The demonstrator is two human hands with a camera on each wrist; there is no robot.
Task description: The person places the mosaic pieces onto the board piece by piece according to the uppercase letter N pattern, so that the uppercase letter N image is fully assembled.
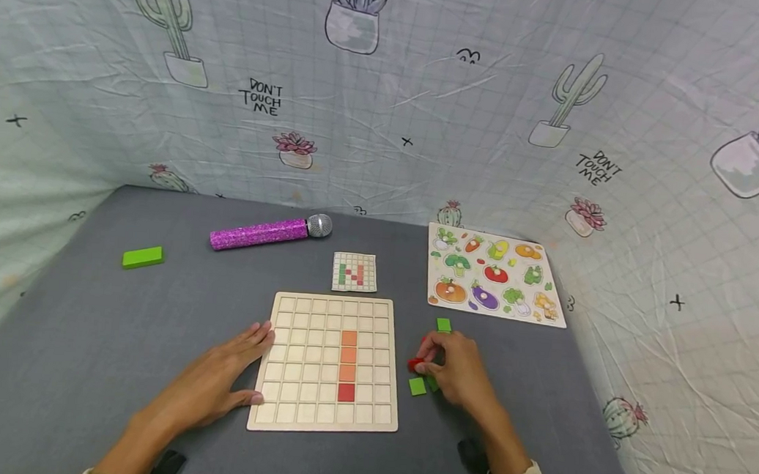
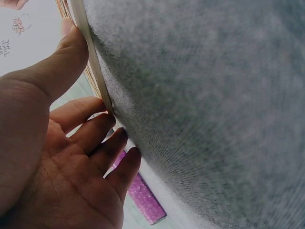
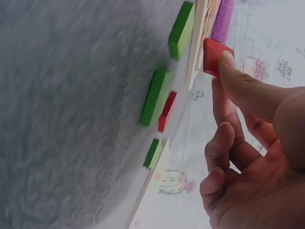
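Observation:
A wooden grid board [image 1: 297, 391] lies on the grey table, with a column of several orange tiles [image 1: 348, 354] and a red tile [image 1: 346, 392] below them. My left hand [image 1: 224, 377] rests against the board's left edge, fingertips and thumb touching it with the fingers extended. Beyond the board's right side, my right hand [image 1: 459, 371] pinches a square red tile [image 3: 212, 56] between thumb and index finger. Around that hand lie green tiles [image 1: 417, 386] and another red tile [image 3: 167, 112], partly hidden by the hand in the head view.
A small pattern card [image 1: 354, 273] lies behind the board. Farther left are a purple glittery microphone [image 1: 261, 234] and a green block [image 1: 143, 258]. A vegetable picture board [image 1: 476, 269] lies at the back right. A printed cloth [image 1: 374, 119] hangs behind the table.

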